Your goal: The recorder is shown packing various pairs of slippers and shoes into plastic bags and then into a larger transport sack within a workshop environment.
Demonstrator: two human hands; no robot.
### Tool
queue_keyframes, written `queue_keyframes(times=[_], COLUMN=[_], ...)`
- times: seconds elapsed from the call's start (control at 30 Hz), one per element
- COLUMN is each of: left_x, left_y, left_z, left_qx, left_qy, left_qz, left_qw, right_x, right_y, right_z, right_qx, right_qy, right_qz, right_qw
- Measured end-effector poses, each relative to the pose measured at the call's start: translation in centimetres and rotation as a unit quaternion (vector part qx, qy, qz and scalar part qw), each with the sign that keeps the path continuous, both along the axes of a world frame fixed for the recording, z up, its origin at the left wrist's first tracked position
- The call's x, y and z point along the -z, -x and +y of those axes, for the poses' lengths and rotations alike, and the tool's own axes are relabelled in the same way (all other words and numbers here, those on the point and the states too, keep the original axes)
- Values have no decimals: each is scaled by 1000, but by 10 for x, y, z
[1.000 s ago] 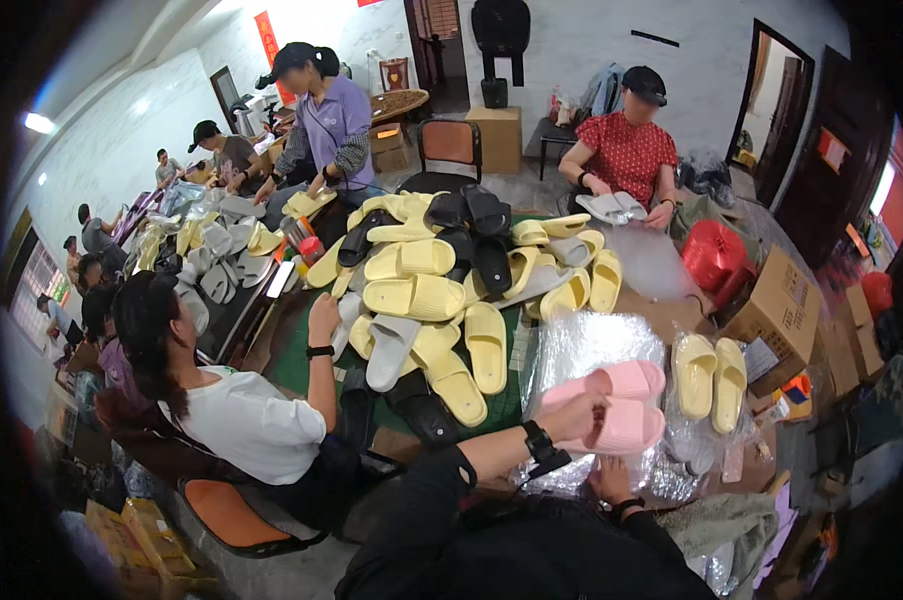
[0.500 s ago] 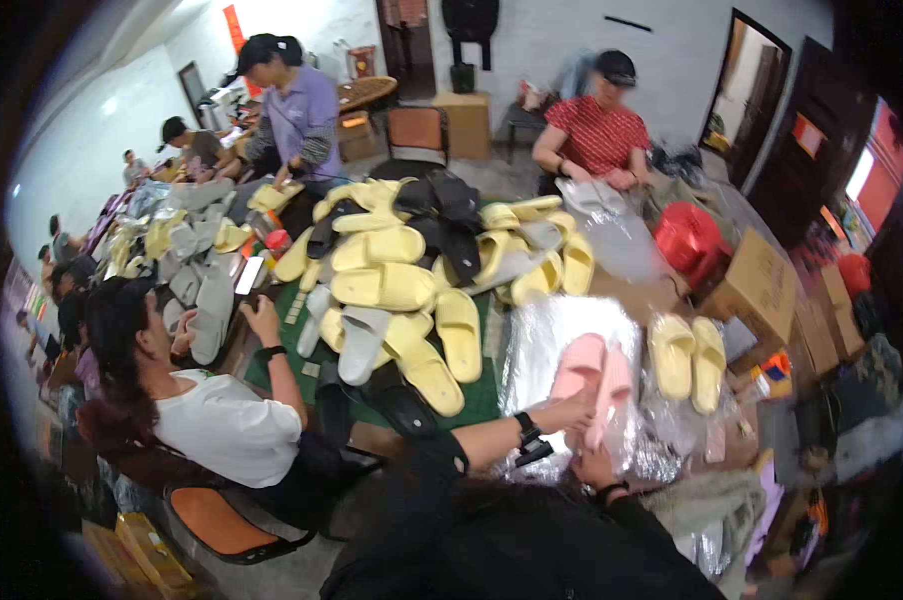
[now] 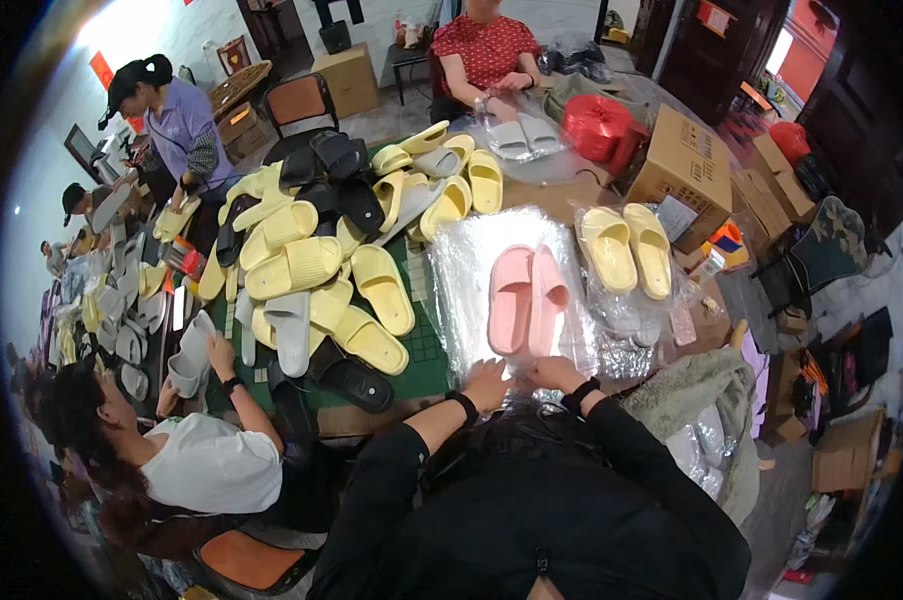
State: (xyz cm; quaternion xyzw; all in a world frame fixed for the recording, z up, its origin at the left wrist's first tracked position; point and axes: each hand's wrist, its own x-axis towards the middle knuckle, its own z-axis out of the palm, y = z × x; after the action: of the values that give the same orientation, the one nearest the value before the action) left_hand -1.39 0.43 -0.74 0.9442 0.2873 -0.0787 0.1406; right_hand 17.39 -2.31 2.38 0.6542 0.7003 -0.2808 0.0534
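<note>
Left hand [image 3: 488, 384] and right hand [image 3: 558, 374] are touching shiny plastic [image 3: 462, 285] in front of the pink slippers [image 3: 512, 300]; can't tell if they're pinching.

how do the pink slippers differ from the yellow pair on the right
The pink slippers lie close to the left hand and right hand; the yellow pair sits farther right. One pink slipper looks tipped on edge; the yellow pair lies sole-down. Both are broad-strapped slip-on pairs.
</note>
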Motion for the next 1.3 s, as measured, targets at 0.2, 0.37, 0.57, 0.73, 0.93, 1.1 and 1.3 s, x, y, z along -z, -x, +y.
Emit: queue_keyframes(times=[0.2, 0.37, 0.57, 0.73, 0.93, 1.1, 1.3], left_x=[-25, -11, -6, -7, -15, -11, -6], left_y=[7, 17, 17, 12, 8, 7, -2], left_z=[-4, -1, 2, 5, 0, -8, -16], left_qx=[24, 46, 47, 60, 51, 14, -28], left_qy=[-39, -58, -41, -26, -63, -57, -56], left_qz=[93, 39, 53, 58, 77, 93, 26], left_qw=[995, 997, 997, 996, 994, 994, 998], right_x=[-42, -23, -16, -31, -2, -2, 19], right_y=[17, -3, -5, -5, -15, -15, -29], right_z=[38, 75, 86, 80, 96, 104, 104], right_qx=[210, 353, 256, 201, 209, 140, 193], right_qy=[-267, -243, -367, -228, -118, -89, -170], right_qz=[118, 378, 161, 133, 65, 57, 175], right_qw=[933, 821, 879, 943, 969, 984, 950])
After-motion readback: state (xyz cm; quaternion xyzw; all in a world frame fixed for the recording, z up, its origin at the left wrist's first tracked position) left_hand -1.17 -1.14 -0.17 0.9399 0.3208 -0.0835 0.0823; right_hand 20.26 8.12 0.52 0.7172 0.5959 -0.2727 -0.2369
